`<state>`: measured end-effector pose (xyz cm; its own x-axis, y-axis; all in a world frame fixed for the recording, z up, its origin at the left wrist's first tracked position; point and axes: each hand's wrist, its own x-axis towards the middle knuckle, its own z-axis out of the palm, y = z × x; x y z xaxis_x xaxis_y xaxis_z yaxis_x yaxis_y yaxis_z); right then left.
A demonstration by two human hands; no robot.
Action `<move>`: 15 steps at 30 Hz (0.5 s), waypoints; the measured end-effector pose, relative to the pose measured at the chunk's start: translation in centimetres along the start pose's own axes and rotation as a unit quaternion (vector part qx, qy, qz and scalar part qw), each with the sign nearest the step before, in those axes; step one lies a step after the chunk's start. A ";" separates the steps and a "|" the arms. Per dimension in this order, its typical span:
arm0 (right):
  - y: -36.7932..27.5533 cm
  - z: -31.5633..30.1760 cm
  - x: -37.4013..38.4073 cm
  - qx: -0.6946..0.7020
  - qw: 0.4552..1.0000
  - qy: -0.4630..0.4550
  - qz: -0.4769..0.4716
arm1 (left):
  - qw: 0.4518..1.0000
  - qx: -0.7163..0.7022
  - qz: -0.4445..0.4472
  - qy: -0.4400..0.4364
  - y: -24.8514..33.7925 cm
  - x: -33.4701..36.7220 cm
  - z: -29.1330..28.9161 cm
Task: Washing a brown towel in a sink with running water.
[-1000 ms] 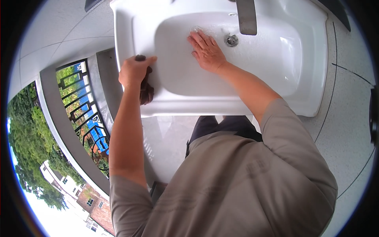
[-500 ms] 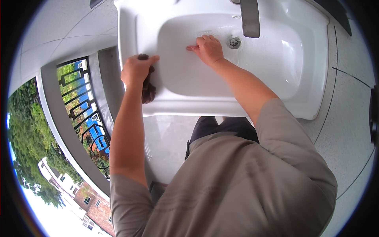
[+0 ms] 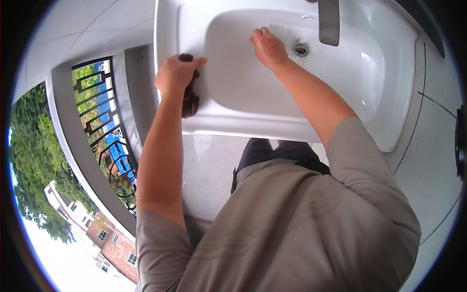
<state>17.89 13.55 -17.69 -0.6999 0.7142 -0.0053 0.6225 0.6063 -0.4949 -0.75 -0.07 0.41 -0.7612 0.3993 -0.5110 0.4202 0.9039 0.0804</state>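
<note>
A white washbasin (image 3: 233, 82) lies before me. On its left ledge my left hand (image 3: 174, 74) is closed over a dark brown, lumpy object (image 3: 191, 103) with rounded ends; its thumb points right over the ledge. The hand covers much of the object, so its kind cannot be told. Inside the bowl, left of the drain (image 3: 301, 48), is my right hand (image 3: 271, 50), wet, with its fingers curled inward. Its palm faces away, hiding anything it may hold. Some water shows around the drain.
A grey faucet (image 3: 329, 24) reaches over the bowl from the far side, right of the drain. A small overflow hole (image 3: 307, 17) sits in the back wall. Tiled wall (image 3: 423, 131) borders the right, and a window opening with a black metal grille (image 3: 99, 112) the left.
My right hand has moved a little farther from me within the bowl, and its thumb has tucked in. My left hand stays on the brown object. The whole view has shifted slightly.
</note>
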 end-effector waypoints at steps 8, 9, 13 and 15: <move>-0.2 -0.5 0.4 -0.012 0.998 -0.040 -0.036 | 1.000 0.005 0.008 0.009 0.2 -0.3 0.1; -0.5 -0.2 0.0 -0.012 0.998 -0.044 -0.041 | 1.000 0.006 0.007 0.011 0.1 -0.2 0.1; -0.2 -0.2 -0.8 -0.017 0.995 -0.066 -0.071 | 1.000 0.012 0.004 0.017 -0.3 0.1 0.3; 0.5 -0.4 1.1 -0.018 0.997 -0.051 -0.047 | 1.000 0.006 0.012 0.014 -0.3 0.1 0.3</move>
<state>17.56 14.80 -17.56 -0.7866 0.6154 -0.0501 0.5633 0.6820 -0.4664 -0.81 -0.32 0.02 -0.7641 0.4252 -0.4852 0.4446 0.8920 0.0816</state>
